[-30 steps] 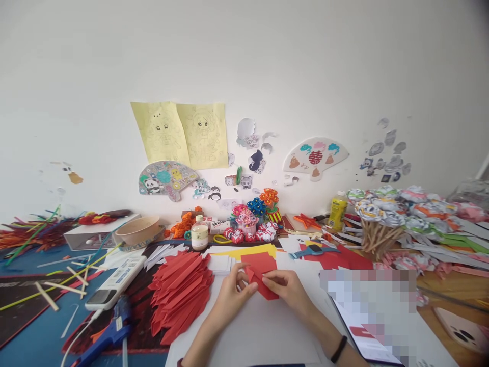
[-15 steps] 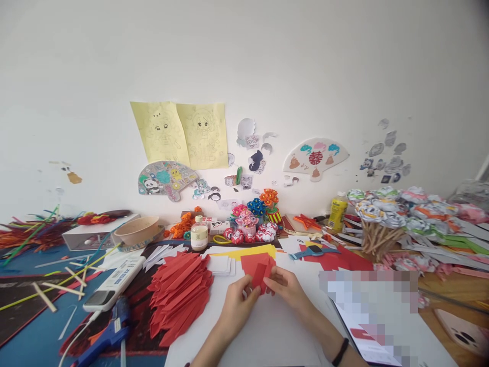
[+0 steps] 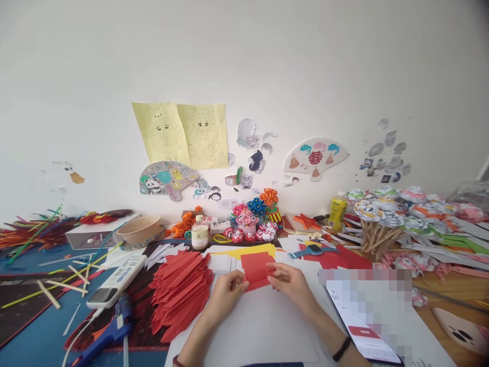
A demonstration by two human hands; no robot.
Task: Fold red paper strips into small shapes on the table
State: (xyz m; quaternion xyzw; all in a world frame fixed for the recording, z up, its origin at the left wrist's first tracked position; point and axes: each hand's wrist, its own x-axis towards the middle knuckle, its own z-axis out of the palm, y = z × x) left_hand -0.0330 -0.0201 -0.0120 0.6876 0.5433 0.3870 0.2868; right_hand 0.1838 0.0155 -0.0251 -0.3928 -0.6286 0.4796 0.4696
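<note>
A piece of red paper (image 3: 260, 281) is held near the middle of the white sheets, with a crease across it. At its left edge my left hand (image 3: 228, 295) pinches it between thumb and fingers. My right hand (image 3: 289, 286) grips the right edge with thumb and forefinger, its other fingers curled. Behind it more red paper (image 3: 255, 261) shows; whether this is a separate square I cannot tell. Left of my left hand lies a pile of folded red paper strips (image 3: 181, 295). White sheets (image 3: 263, 331) lie flat under both hands.
A blue glue gun (image 3: 110, 331) and a white power strip (image 3: 118, 280) lie at left. A small bottle (image 3: 199, 235) stands behind the red pile. To the right are a blue watch (image 3: 315, 250), a lit screen (image 3: 355, 316) and bunched paper flowers (image 3: 382, 214).
The narrow folded red piece between my hands is now spread wider and flatter. My hands have moved apart, the left one mostly to the left and the right slightly right.
</note>
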